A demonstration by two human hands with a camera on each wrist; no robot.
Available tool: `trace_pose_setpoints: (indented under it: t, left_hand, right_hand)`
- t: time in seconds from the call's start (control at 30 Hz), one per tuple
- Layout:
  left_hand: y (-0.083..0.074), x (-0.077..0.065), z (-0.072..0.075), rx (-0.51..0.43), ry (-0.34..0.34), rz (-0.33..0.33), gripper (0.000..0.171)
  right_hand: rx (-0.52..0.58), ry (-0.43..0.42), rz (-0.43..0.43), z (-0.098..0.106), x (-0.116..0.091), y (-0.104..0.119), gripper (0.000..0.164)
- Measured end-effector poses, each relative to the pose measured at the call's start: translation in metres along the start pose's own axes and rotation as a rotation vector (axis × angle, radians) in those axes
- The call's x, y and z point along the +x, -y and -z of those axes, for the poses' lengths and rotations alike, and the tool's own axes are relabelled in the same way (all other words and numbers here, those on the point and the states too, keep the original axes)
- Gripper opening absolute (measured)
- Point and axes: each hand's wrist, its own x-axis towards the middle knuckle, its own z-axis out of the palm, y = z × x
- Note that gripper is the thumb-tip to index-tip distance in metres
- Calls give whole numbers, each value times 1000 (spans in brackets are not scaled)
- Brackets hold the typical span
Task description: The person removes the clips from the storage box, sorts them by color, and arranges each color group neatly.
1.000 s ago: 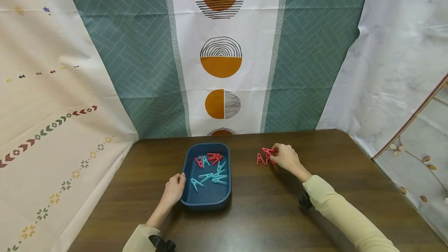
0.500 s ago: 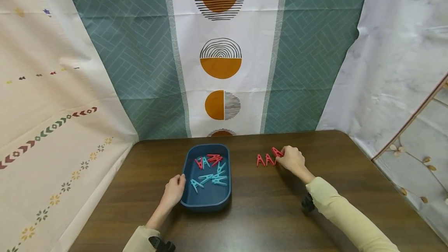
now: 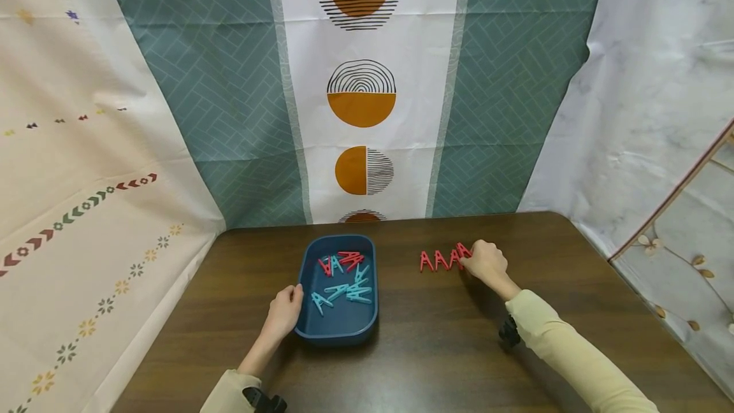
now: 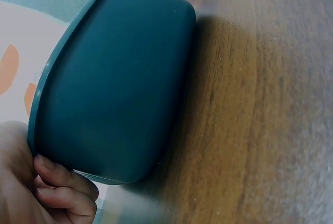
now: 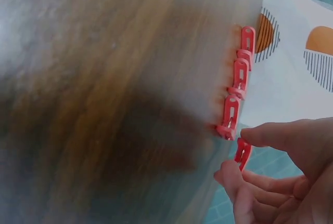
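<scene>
- A red clothespin is pinched between the thumb and a fingertip of the right hand, just beside the right end of a row of three red clothespins on the wooden surface.
- The blue tray is clamped at its left rim by the left hand; turquoise clothespins and more red ones are contained inside.
- For a neat result, the pinched clothespin should be turned so that its A-shape is matched to its neighbours.
- A light pinch is advised, as the nearest clothespin could easily be nudged.
- Contact with the surface cannot be told; full support should be confirmed before the fingers are parted.
</scene>
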Motion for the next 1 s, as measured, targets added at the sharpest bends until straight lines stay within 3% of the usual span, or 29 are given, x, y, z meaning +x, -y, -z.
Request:
trace_pose_setpoints:
  t: [0.4,0.67,1.0]
  left_hand:
    - [1,0,0,-16,15,2,37]
    - [1,-1,-1,-26,-29,-42,37]
    - [2,3,0,-12,15,6,37]
  right_hand:
    - [-68,53,-21,2,-1,-4,46]
    - [-85,59,-30,3,3,-6,44]
    - [-118,113,-32,0,4,-8,43]
